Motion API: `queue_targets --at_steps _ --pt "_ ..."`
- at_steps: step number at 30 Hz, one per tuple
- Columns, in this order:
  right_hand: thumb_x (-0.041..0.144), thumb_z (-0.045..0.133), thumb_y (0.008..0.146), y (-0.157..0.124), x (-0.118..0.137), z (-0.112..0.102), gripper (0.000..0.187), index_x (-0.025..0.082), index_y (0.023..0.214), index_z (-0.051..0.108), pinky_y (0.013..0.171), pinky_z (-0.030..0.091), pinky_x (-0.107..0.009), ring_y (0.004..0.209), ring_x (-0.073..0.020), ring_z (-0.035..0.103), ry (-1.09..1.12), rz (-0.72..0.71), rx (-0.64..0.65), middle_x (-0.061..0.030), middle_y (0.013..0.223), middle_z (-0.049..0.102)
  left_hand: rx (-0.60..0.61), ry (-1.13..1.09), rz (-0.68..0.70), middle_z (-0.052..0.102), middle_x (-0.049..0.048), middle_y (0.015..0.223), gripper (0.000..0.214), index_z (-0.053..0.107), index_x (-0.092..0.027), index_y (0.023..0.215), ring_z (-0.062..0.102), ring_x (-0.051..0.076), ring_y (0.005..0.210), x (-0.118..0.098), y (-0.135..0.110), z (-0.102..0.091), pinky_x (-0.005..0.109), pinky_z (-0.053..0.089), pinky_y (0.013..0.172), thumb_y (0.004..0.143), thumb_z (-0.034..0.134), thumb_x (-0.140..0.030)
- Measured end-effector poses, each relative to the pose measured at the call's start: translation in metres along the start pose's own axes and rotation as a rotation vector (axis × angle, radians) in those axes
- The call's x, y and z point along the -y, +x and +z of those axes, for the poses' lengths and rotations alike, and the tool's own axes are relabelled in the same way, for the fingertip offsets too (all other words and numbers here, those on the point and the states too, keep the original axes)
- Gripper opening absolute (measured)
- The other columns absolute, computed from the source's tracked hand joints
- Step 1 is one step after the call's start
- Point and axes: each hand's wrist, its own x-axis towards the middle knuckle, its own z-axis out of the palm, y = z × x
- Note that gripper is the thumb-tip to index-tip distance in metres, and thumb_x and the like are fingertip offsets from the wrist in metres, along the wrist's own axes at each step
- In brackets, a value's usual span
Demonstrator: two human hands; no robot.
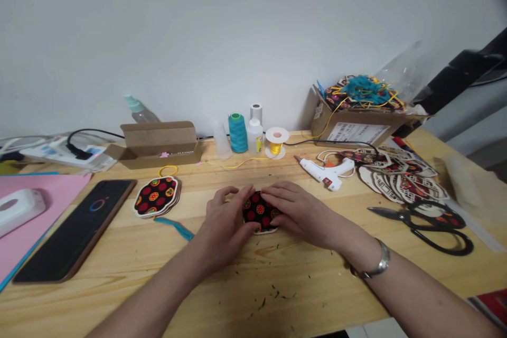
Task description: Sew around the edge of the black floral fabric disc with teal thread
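On the wooden table in front of me lies a small flat piece covered in black fabric with red and orange dots (pixel 259 210), with a pale rim at its lower edge. My left hand (pixel 225 216) curls round its left side, the thumb at the lower edge. From the right, my right hand (pixel 299 214) covers the other side with its fingers bent over the top. Both hands hold the piece down on the table, and its edges are partly hidden. To the left rests a stack of similar patterned pieces (pixel 156 196) with a yellow loop and a teal tassel (pixel 174 226).
Black-handled scissors (pixel 422 222), a white glue gun (pixel 328 171) and several loose cutouts (pixel 400 177) lie at right. Behind stand a teal thread cone (pixel 238 134), a yellow cord spool (pixel 276 143) and cardboard boxes (pixel 158 137). A phone (pixel 77 229) is at left.
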Motion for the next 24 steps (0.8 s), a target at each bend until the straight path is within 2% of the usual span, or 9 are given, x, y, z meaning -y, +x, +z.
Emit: queue_targets --at_steps 5,12,18,24 --pt "0.026 0.055 0.082 -0.001 0.001 -0.002 0.04 0.013 0.12 0.052 0.098 0.039 -0.041 0.115 -0.023 0.044 -0.007 0.017 0.055 -0.0099 0.12 0.056 0.018 0.016 0.022 0.052 0.0125 0.125 0.062 0.033 -0.02 0.133 0.036 0.029 0.116 0.002 0.0 0.002 0.051 0.032 0.094 0.077 0.057 -0.029" --pt "0.026 0.056 0.082 -0.002 -0.002 0.003 0.041 0.014 0.121 0.052 0.1 0.037 -0.042 0.117 -0.023 0.042 0.003 0.022 0.062 -0.0088 0.122 0.055 0.026 0.024 0.003 0.053 0.0122 0.124 0.06 0.037 -0.018 0.131 0.036 0.029 0.115 0.0 0.001 0.0 0.049 0.032 0.095 0.077 0.057 -0.03" --pt "0.035 0.051 0.085 -0.003 -0.005 -0.002 0.047 0.013 0.126 0.046 0.104 0.032 -0.042 0.124 -0.0217 0.036 0.059 0.081 0.009 -0.0123 0.129 0.048 0.0 -0.014 -0.027 0.047 0.0151 0.127 0.065 0.037 -0.015 0.131 0.032 0.028 0.119 -0.002 0.001 -0.003 0.047 0.033 0.096 0.074 0.06 -0.037" --pt "0.044 0.06 0.077 -0.004 -0.009 -0.002 0.06 0.017 0.128 0.044 0.101 0.034 -0.046 0.122 -0.0243 0.037 0.096 0.052 0.003 -0.0118 0.126 0.051 0.011 -0.004 0.006 0.046 0.0135 0.129 0.077 0.032 -0.021 0.135 0.03 0.031 0.121 -0.001 -0.003 -0.001 0.05 0.032 0.096 0.068 0.067 -0.039"
